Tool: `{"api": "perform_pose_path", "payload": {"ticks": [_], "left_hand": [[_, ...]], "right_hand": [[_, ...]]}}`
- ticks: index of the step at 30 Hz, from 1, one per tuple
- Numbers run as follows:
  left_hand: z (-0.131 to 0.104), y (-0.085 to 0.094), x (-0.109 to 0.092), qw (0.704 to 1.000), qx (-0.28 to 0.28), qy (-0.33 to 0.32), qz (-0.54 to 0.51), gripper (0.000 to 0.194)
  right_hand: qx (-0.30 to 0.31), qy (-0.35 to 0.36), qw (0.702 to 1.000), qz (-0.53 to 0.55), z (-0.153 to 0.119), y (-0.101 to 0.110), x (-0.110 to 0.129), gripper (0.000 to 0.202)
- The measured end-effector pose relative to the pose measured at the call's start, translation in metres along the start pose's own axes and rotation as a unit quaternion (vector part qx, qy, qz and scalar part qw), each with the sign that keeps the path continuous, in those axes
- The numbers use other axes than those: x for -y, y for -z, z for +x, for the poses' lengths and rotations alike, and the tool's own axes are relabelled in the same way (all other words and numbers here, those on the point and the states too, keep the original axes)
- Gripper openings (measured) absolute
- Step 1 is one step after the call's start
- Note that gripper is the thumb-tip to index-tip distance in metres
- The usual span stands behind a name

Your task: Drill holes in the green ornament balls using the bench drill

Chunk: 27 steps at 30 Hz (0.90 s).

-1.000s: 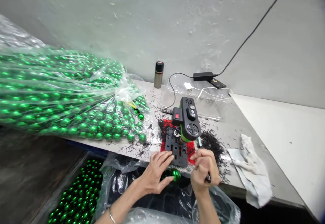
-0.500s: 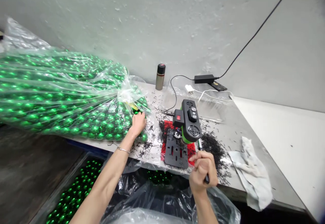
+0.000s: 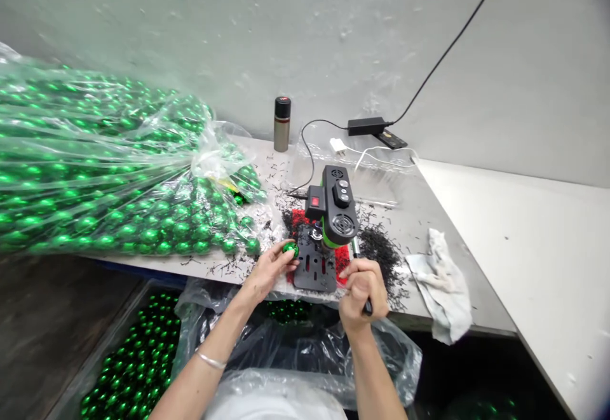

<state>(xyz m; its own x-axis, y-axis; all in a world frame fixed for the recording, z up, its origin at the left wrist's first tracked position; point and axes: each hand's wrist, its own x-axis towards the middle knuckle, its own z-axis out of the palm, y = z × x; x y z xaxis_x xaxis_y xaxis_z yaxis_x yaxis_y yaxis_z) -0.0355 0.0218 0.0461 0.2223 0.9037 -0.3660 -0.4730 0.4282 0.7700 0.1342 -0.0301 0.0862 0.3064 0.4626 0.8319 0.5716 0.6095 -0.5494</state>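
Observation:
A shiny green ball (image 3: 290, 250) is pinched in the fingertips of my left hand (image 3: 267, 272), beside the black base plate (image 3: 314, 275) of a small bench drill press (image 3: 339, 207). My right hand (image 3: 365, 293) is wrapped round the lever handle (image 3: 367, 307) on the press's right side; the handle's black end sticks out below the fist. Under the press lies a red mat (image 3: 342, 261), partly covered. To the left, a big clear plastic bag (image 3: 210, 159) of green balls has a torn opening near its gathered neck.
Black shavings (image 3: 381, 258) are heaped right of the press. Behind stand a bottle (image 3: 282, 124), a power adapter (image 3: 366, 126) and a white plug (image 3: 338, 146). A white cloth (image 3: 441, 286) hangs over the front edge. Below are a bin of green balls (image 3: 133, 363) and plastic sheeting (image 3: 305, 350).
My left hand has come away from the bag's opening, moving right to the press with a green ball in its fingers. My right hand stays on the lever handle. The camera view has shifted.

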Motion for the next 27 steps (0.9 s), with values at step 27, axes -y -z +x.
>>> {"api": "perform_pose_path", "payload": {"ticks": [27], "left_hand": [[0.024,-0.016,0.051,0.737,-0.006,-0.381,0.559,0.03]], "right_hand": [[0.03,0.019,0.999,0.0,0.003,0.003,0.004,0.025]]}}
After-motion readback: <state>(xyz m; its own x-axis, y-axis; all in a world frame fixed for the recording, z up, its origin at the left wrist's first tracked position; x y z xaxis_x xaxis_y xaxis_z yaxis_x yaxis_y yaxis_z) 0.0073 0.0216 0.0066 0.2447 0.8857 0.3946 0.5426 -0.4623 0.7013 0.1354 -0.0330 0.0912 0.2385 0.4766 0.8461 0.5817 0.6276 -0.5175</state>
